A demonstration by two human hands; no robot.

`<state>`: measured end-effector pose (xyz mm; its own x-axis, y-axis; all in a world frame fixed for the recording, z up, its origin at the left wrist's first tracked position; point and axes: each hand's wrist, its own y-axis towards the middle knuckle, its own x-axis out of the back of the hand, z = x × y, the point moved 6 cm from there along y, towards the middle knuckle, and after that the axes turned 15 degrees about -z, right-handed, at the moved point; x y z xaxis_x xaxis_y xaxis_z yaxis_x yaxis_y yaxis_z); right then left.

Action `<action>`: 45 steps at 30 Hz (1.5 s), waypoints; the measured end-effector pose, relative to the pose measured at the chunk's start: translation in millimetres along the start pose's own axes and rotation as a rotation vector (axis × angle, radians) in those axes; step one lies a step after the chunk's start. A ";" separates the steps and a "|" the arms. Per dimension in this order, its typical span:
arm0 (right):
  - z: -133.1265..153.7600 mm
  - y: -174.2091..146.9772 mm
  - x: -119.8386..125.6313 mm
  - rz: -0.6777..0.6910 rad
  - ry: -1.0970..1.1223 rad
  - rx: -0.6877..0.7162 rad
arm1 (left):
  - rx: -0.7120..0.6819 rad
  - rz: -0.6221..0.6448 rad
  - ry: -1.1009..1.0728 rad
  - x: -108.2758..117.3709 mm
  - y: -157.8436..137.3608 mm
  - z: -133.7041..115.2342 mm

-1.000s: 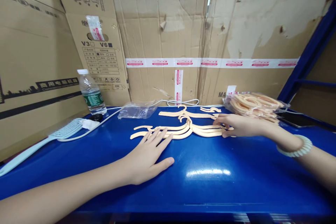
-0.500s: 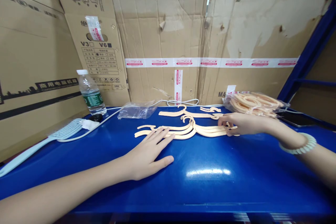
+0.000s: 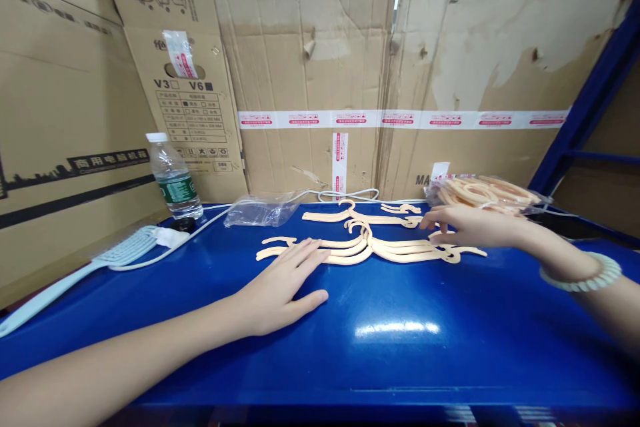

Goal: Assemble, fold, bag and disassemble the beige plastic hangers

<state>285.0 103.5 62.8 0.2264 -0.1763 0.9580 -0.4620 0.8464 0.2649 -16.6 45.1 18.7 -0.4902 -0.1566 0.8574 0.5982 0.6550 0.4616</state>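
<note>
Several cream folding hangers (image 3: 400,250) lie nested in a row across the blue table, their hooks toward the back. My left hand (image 3: 287,287) rests flat over the left arms of these hangers, fingers stretched out and thumb apart. Just above their right end hovers my right hand (image 3: 465,227), fingers loosely bent and apart, with nothing seen in it. Behind the row lies another cream hanger (image 3: 327,216), partly overlapped at its hook by the front ones. Small loose cream hanger parts (image 3: 400,209) sit farther back on the right.
A plastic bag of cream hangers (image 3: 483,190) stands at the back right, beside a dark flat object. On the left are a water bottle (image 3: 175,180), a light blue brush (image 3: 125,247) and a white cable. A crumpled clear bag (image 3: 260,210) lies before the cardboard wall (image 3: 310,80).
My right hand has let go of the hangers' right ends and lifted slightly up and to the right, uncovering them. The left hand has barely shifted.
</note>
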 end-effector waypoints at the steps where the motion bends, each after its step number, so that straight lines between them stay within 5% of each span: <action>1: -0.4 0.3 4.5 -0.040 -0.022 -0.008 | -0.043 -0.003 -0.035 1.7 0.4 -5.0; 7: 1.7 1.1 18.9 -0.147 -0.128 -0.010 | -0.267 0.093 -0.181 5.1 -3.8 -30.8; 45: -0.4 2.7 3.8 -0.039 -0.168 -0.098 | -0.266 0.089 -0.190 4.0 -3.1 -31.4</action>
<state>284.9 105.3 67.2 0.0922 -0.2843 0.9543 -0.3682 0.8807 0.2980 -0.5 19.2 27.9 -0.5233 0.0498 0.8507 0.7761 0.4402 0.4516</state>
